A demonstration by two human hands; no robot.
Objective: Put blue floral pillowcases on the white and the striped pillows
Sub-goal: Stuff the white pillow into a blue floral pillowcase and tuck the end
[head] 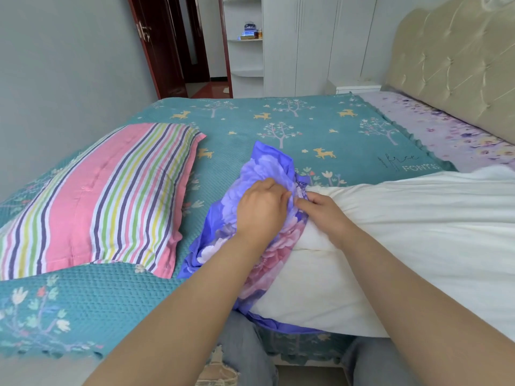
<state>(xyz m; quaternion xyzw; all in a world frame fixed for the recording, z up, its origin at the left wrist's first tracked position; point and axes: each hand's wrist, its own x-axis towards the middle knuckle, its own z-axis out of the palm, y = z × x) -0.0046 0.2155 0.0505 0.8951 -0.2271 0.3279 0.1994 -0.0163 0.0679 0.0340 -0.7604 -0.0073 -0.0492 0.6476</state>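
Head view: your left hand (262, 210) bunches the thin blue floral pillowcase (267, 174) at its mouth, fingers curled into the cloth. Your right hand (324, 215) pinches the soft white pillow (404, 235) at its end, just beside. Striped pink pillow (103, 199) lies bare on the teal bedspread (278, 121). Judgement: limp, light cloth; grip both mouth hems.

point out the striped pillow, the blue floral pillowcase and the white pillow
pink striped fabric pillow (94, 207), head view, on its broad pink band
blue floral fabric pillowcase (267, 168), head view, on its bunched upper part
plain white soft pillow (404, 232), head view, on its bare top
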